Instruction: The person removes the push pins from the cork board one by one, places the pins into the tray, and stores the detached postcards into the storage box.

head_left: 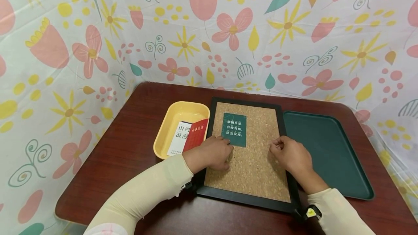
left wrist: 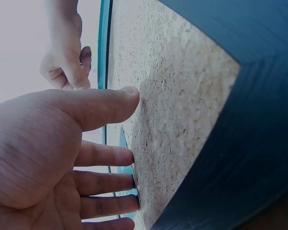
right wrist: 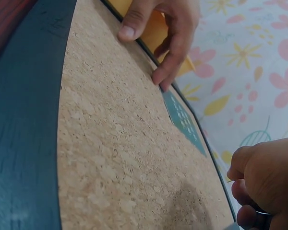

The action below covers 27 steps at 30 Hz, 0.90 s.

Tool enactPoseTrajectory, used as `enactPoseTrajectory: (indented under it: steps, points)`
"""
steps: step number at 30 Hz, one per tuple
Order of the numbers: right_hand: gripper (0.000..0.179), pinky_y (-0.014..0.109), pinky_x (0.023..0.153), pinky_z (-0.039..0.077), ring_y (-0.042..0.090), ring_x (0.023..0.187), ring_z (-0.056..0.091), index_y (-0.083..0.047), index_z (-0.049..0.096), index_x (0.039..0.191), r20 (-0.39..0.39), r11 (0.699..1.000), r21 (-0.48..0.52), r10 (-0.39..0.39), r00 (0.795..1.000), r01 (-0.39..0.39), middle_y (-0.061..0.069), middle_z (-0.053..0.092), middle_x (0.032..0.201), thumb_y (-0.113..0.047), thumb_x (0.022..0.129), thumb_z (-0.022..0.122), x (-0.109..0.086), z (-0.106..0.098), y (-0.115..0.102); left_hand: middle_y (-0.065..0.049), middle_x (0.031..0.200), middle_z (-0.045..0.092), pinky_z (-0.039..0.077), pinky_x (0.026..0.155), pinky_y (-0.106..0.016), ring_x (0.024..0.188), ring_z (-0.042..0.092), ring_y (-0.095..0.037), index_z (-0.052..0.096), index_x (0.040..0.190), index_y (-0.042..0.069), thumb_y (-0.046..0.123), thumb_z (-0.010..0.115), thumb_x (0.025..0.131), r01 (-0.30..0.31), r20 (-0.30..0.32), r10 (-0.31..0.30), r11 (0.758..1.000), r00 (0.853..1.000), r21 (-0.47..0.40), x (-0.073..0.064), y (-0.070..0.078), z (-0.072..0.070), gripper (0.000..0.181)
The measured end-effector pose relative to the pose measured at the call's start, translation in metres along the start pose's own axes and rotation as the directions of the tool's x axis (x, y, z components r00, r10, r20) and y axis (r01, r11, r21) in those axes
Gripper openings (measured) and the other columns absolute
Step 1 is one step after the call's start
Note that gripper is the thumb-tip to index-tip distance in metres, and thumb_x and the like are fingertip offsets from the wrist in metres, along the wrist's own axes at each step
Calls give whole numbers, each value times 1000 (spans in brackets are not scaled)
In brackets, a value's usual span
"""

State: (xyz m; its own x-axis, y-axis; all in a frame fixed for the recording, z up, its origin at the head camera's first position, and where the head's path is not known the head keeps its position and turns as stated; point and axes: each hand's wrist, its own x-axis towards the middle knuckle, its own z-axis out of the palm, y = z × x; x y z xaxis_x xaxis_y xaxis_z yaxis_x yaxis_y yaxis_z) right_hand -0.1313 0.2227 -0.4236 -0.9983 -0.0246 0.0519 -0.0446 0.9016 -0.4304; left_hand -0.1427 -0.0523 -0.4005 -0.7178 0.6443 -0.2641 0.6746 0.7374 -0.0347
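A dark green card with white writing lies on the upper left part of a black-framed cork board. My left hand is at the card's lower left corner, its fingers nearly straight and fingertips at the card's edge in the left wrist view. The thumb stands apart from them over the cork. Above the right side of the board, my right hand has its fingers curled together. A thin pin tip sticks out from its fingertips in the right wrist view; the rest of the pin is mostly hidden by the fingers.
Left of the board stands a yellow tray with a white card and a red card. On the right a dark green tray lies partly behind my right forearm. A flowered cloth hangs behind the brown table.
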Motion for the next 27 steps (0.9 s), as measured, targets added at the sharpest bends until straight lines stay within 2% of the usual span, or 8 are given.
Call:
enactPoseTrajectory:
  steps: [11, 27]
  points:
    - [25, 34, 52, 42, 15, 68, 60, -12, 72, 107, -14, 1000, 4, 11, 1000, -11, 1, 71, 90, -32, 98, 61, -1, -1, 5, -2, 132, 63, 47, 100, -42, 117, 58, -23, 70, 127, 18, 53, 73, 89, 2, -4, -2, 1000, 1000, -15, 0, 0, 1, 52]
    - [24, 34, 49, 41, 14, 62, 56, -11, 71, 105, -38, 1000, 8, 2, 999, -1, 2, 69, 88, -33, 99, 61, -4, -3, 14, -3, 136, 62, 47, 100, -42, 120, 58, -25, 69, 127, 18, 54, 71, 90, 4, -1, -4, 1000, 1000, -6, 1, -1, 1, 52]
